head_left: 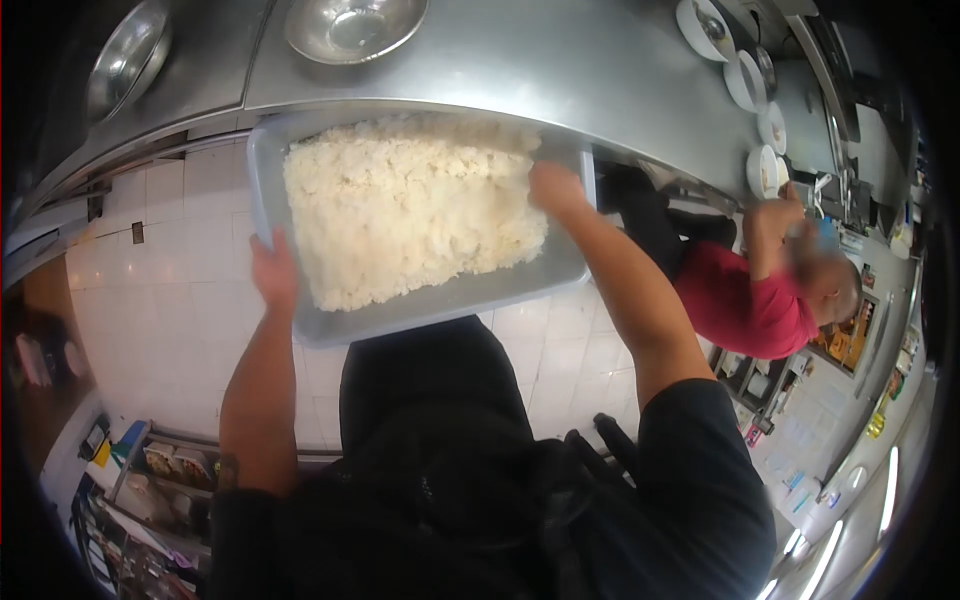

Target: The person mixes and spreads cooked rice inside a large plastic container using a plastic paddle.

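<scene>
A large grey plastic tub is in front of my body, its far side at the edge of the steel counter. A thick, clumpy layer of white cooked rice covers most of its bottom, leaving a bare strip on the near side. My left hand grips the tub's left wall, with fingers wrapped over the rim. Inside the right end, my right hand is closed in a fist against the rice's edge. Its fingertips are hidden, so whatever it may hold cannot be made out.
On the steel counter stand a metal bowl and, at far left, another metal bowl. White bowls line its right end. A co-worker in a red shirt stands at right. Shelves are at lower left.
</scene>
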### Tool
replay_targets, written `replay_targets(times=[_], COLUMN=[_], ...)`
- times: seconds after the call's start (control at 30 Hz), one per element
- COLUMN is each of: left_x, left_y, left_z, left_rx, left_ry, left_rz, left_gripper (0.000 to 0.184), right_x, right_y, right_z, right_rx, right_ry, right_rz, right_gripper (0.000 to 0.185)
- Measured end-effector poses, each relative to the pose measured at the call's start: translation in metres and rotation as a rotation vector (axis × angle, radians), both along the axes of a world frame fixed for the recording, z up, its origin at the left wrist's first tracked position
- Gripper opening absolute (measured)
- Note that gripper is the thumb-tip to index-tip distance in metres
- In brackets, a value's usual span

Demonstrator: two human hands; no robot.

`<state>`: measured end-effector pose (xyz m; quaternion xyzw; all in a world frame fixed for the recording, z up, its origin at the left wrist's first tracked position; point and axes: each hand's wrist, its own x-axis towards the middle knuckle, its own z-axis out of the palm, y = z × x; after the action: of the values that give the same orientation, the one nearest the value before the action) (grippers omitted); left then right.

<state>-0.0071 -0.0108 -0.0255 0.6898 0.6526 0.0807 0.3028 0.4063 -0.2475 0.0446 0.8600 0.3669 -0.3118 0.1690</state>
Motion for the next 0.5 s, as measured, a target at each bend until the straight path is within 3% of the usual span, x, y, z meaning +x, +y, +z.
replay_targets(times=[0.03,0.1,0.17,0.23,0.37,0.47,0.5], left_x=[0.003,0.005,0.003,-0.007,0.003,0.007,0.003], left_y=[0.0,0.003,0.009,0.005,0.003,0.001,0.002], left_z=[0.0,-0.002,-0.011,-0.023,-0.003,0.0,-0.007], left_rx=[0.01,0.014,0.013,0.052,0.01,0.014,0.032], left_ry=[0.016,0.01,0.014,-0.029,0.005,0.03,0.003], left_rz=[-0.007,-0.001,0.026,0.007,0.011,0.026,0.019], left_gripper=[0.055,0.055,0.055,0.056,0.056,0.055,0.055], right_x=[0.004,0.001,-0.051,-0.101,-0.085,-0.038,-0.022], right_y=[-0.006,-0.043,-0.081,-0.084,-0.124,-0.108,-0.096], right_z=[0.0,-0.03,-0.043,-0.015,0.031,0.082,0.091], right_rx=[0.075,0.126,0.421,0.285,0.371,0.249,0.092], right_ry=[0.035,0.044,-0.028,0.043,0.104,0.037,-0.023], right_rz=[-0.167,-0.019,-0.22,-0.48,-0.253,-0.178,-0.043], right_gripper=[0.031,0.037,0.046,0.056,0.056,0.045,0.037])
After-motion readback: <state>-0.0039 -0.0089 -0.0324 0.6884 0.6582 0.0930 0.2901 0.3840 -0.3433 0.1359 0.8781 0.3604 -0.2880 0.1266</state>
